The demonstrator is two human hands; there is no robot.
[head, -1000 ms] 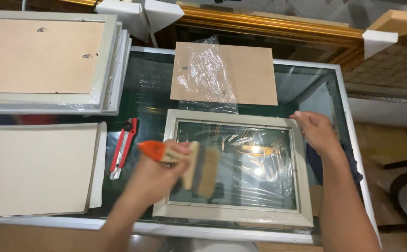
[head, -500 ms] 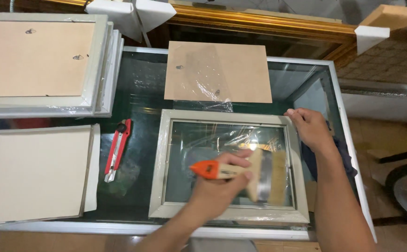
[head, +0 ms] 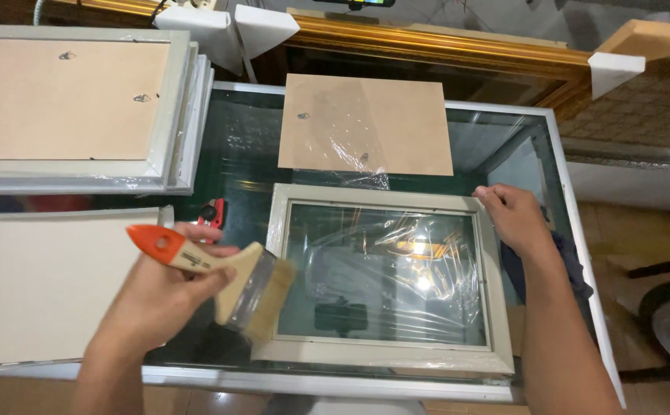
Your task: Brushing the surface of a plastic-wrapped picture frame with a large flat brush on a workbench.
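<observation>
My left hand (head: pixel 162 288) grips a wide paintbrush (head: pixel 223 280) with an orange-tipped wooden handle. Its bristles hang over the left edge of a pale grey picture frame (head: pixel 387 355) that lies flat on the glass table. Clear plastic film (head: pixel 396 265) covers the pane inside the frame. My right hand (head: pixel 513 219) rests on the frame's top right corner, fingers curled over the rim.
A brown backing board (head: pixel 365 123) with crinkled plastic lies beyond the frame. A stack of frames (head: pixel 73 107) sits back left, a pale board (head: pixel 35 284) front left. A red cutter (head: pixel 212 215) peeks out behind my left hand. A dark cloth (head: pixel 573 269) lies under my right wrist.
The left hand has swept the brush from the right side of the pane back to the frame's left edge. The right hand stayed on the frame's corner.
</observation>
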